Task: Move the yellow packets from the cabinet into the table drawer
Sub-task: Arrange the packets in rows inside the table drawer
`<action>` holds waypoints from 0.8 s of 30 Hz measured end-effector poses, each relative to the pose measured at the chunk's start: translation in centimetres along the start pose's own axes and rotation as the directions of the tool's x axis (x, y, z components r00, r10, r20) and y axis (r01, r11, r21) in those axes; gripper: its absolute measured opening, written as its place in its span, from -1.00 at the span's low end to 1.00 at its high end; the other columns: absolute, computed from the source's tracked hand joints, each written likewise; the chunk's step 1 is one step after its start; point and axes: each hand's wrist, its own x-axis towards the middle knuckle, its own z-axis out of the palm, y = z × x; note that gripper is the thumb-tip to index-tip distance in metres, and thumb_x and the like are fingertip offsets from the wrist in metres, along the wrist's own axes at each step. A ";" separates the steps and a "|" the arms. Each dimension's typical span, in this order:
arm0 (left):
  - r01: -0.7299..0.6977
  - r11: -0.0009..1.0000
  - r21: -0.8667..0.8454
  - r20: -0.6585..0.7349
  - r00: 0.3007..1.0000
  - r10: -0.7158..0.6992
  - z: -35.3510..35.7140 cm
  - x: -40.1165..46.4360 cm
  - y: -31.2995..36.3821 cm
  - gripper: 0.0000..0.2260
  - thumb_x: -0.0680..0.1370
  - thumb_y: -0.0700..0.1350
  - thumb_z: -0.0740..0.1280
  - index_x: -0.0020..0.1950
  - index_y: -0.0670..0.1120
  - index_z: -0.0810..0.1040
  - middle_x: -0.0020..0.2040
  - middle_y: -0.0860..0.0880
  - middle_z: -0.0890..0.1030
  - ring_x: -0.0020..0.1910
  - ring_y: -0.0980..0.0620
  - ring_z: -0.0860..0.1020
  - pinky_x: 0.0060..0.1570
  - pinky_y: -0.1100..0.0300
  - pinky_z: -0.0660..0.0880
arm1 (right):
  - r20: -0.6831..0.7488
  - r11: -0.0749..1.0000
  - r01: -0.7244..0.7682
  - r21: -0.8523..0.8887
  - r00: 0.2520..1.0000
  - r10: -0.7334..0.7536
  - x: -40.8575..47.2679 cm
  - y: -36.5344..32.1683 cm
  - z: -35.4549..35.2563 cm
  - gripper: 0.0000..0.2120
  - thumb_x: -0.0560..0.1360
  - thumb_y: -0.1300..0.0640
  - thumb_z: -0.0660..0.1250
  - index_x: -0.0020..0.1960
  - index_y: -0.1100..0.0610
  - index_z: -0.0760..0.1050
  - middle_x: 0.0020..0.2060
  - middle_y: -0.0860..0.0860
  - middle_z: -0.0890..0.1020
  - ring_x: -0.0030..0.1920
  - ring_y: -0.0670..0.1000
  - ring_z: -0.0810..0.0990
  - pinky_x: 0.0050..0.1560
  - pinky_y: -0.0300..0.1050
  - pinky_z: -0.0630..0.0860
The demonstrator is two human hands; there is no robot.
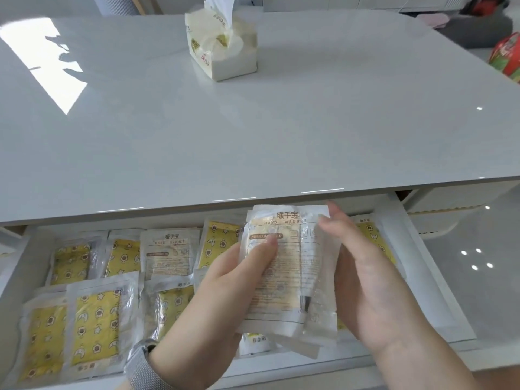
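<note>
Packets [95, 319] in drawer [422, 277]; tissue pack [222, 49] on table [281, 130].

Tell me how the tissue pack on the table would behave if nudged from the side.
The tissue pack looks soft and light, with crinkled wrap, so it would probably dent and slide instead of resisting. The table is glossy, which likely helps it slip. It stands taller than wide with a tissue sticking up, so a high push might tip it.
</note>
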 end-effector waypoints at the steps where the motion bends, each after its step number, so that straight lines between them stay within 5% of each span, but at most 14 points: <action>1: 0.031 0.999 -0.015 0.010 0.999 -0.031 -0.1 0.2 -0.1 -0.78 0.39 0.08 0.37 -0.13 0.00 0.73 -0.16 -0.04 0.73 -0.27 0.04 0.69 -0.38 0.22 0.58 | -0.034 0.999 0.014 0.036 0.999 -0.012 0.1 -0.3 -0.1 -0.42 0.31 0.05 0.41 0.33 -0.11 0.46 -0.03 -0.07 0.73 -0.02 -0.06 0.71 -0.17 -0.13 0.64; 6: 0.079 0.997 0.010 0.025 0.997 -0.079 0.4 0.9 -1.0 -0.75 0.50 0.06 0.35 0.08 -0.02 0.66 -0.11 -0.03 0.74 -0.19 0.01 0.71 -0.34 0.20 0.56 | -0.071 0.999 -0.031 0.024 0.997 0.032 0.0 0.0 0.3 -0.45 0.25 -0.02 0.43 0.25 -0.05 0.58 0.10 -0.03 0.69 0.12 0.08 0.67 0.02 0.05 0.60; 14: 0.009 1.000 0.026 0.118 0.993 -0.012 -0.3 1.3 -1.3 -0.66 0.42 -0.01 0.40 0.14 -0.12 0.62 -0.08 -0.14 0.72 -0.17 -0.07 0.71 -0.29 0.16 0.61 | -0.082 0.993 -0.036 -0.108 0.996 0.027 0.0 0.5 0.7 -0.74 0.47 0.30 0.35 0.12 0.08 0.56 0.01 -0.05 0.72 -0.05 0.04 0.72 -0.18 -0.03 0.66; 20: -0.250 0.966 0.059 -0.036 0.967 0.252 -0.1 1.7 -1.8 -0.65 0.47 0.12 0.38 0.19 -0.01 0.60 0.06 -0.05 0.71 0.08 -0.06 0.68 0.14 -0.09 0.56 | -0.034 0.974 -0.071 -0.214 0.997 0.065 -0.6 1.5 1.2 -0.73 0.48 -0.03 0.37 0.15 0.00 0.58 -0.07 0.01 0.73 -0.07 0.02 0.73 -0.13 0.02 0.66; 22: -0.314 0.946 0.076 -0.082 0.944 0.320 0.2 1.6 -2.0 -0.63 0.45 0.17 0.38 0.20 0.05 0.59 0.10 -0.02 0.70 0.14 -0.05 0.65 0.23 -0.17 0.50 | -0.009 0.935 0.074 -0.348 0.997 -0.083 -0.8 2.3 1.4 -0.74 0.53 -0.04 0.30 0.22 -0.12 0.51 -0.01 -0.14 0.71 0.01 -0.15 0.68 0.03 -0.12 0.62; 24: -0.337 0.938 0.078 -0.101 0.933 0.344 0.0 1.8 -2.3 -0.61 0.40 0.15 0.36 0.17 0.03 0.59 0.08 -0.03 0.70 0.13 -0.04 0.65 0.23 -0.18 0.51 | 0.046 0.867 0.193 -0.459 0.980 -0.194 -1.0 2.7 1.6 -0.72 0.59 0.03 0.22 0.25 -0.25 0.40 -0.01 -0.35 0.65 0.02 -0.38 0.59 -0.01 -0.45 0.50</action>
